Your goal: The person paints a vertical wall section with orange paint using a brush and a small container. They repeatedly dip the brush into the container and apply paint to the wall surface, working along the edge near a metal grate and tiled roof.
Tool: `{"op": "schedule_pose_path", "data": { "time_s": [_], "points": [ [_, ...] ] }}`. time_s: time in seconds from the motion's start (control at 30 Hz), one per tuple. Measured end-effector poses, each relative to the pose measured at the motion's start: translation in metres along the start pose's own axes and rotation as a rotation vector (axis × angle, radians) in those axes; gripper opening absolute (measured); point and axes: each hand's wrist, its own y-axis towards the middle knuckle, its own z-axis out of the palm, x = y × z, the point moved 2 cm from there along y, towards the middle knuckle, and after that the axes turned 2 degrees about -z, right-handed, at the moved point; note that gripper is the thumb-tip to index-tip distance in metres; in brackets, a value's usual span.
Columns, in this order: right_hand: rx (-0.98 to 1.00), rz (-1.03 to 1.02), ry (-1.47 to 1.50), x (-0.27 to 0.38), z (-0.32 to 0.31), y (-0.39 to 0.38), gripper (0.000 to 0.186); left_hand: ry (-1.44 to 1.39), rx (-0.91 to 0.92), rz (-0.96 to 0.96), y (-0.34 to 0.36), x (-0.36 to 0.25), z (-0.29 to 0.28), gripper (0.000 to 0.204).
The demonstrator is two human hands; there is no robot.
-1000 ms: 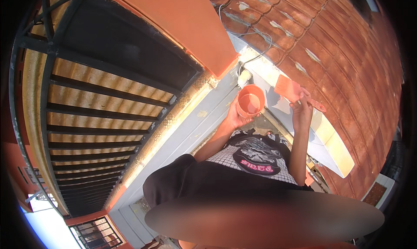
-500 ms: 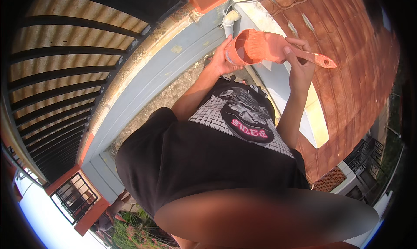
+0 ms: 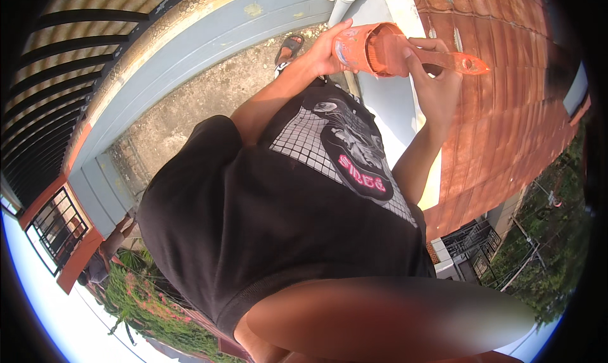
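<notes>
My left hand (image 3: 326, 51) is wrapped round a small tub (image 3: 356, 49) smeared with orange-red paint, which lies tilted with its mouth toward the right. My right hand (image 3: 436, 81) grips a wide paintbrush (image 3: 465, 63) between thumb and fingers, near where the handle meets the head. The handle points right, and its surface is coated in the same orange paint. The brush head reaches into the mouth of the tub, against the rim; its bristle tips are partly hidden inside. How much paint the tub holds cannot be seen.
Reddish-brown roof tiles (image 3: 494, 128) slope away on the right, beside a white ledge (image 3: 398, 119). A blue-grey wall (image 3: 209, 43) and a pale pipe (image 3: 347, 0) stand beyond the concrete floor (image 3: 183, 103). A sandalled foot (image 3: 291, 44) rests there. Another person (image 3: 104, 255) is at the lower left.
The brush head has gone further into the tub, and the tub's mouth has turned more to the right. Both hands sit slightly higher in the view, which has shifted, showing more floor.
</notes>
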Motion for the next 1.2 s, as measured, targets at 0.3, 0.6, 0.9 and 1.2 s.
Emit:
{"op": "schedule_pose_path", "data": {
  "time_s": [0.3, 0.6, 0.9, 1.2],
  "points": [
    [0.034, -0.096, -0.117, -0.015, 0.006, 0.010, 0.016, -0.063, -0.083, 0.132, 0.004, 0.001, 0.000, 0.060],
    [0.046, -0.224, -0.395, -0.030, 0.033, 0.015, 0.014, -0.103, -0.017, 0.127, 0.014, 0.005, -0.008, 0.059],
    [0.057, -0.239, -0.323, -0.038, 0.034, 0.011, 0.018, -0.045, 0.030, 0.092, 0.015, 0.006, -0.018, 0.063],
    [0.096, -0.247, 0.126, -0.030, 0.026, 0.006, 0.016, -0.035, 0.080, 0.074, 0.014, 0.010, -0.024, 0.064]
  ]
}}
